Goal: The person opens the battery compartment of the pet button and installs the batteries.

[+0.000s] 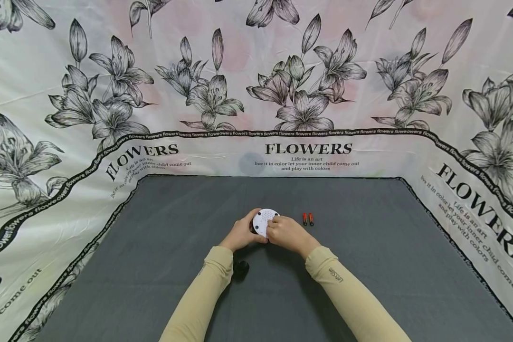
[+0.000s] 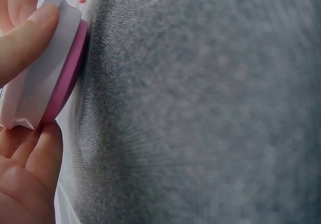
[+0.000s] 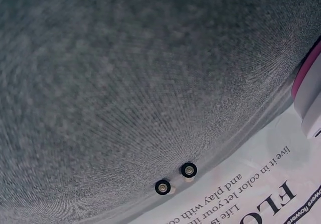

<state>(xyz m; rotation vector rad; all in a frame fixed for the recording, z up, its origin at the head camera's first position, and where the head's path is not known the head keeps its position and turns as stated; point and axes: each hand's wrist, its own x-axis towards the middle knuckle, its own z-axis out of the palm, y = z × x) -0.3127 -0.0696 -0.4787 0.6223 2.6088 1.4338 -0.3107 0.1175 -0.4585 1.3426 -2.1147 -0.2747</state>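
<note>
Round device: a flat white plastic disc (image 1: 265,221) with a grid of small holes on its face and a pink band round its edge (the band shows in the wrist views); it is held just above the middle of the tabletop, tilted up on its edge.
Left hand: the left hand (image 1: 241,233) grips the disc's left rim, fingers curled round it, thumb on the white face.
Right hand: the right hand (image 1: 284,232) curls over the disc's right rim and holds it too.
Batteries: two small red-and-black cylinders (image 1: 308,219) lie side by side, touching, near the right of the disc.
Black piece: a small dark rounded object (image 1: 241,268) lies between the beige sleeves; its kind cannot be told.
Tabletop: grey woven felt-like cloth (image 1: 367,266), matte.
Backdrop: glossy sheet (image 1: 308,95) printed with lilies and "FLOWERS".
</note>
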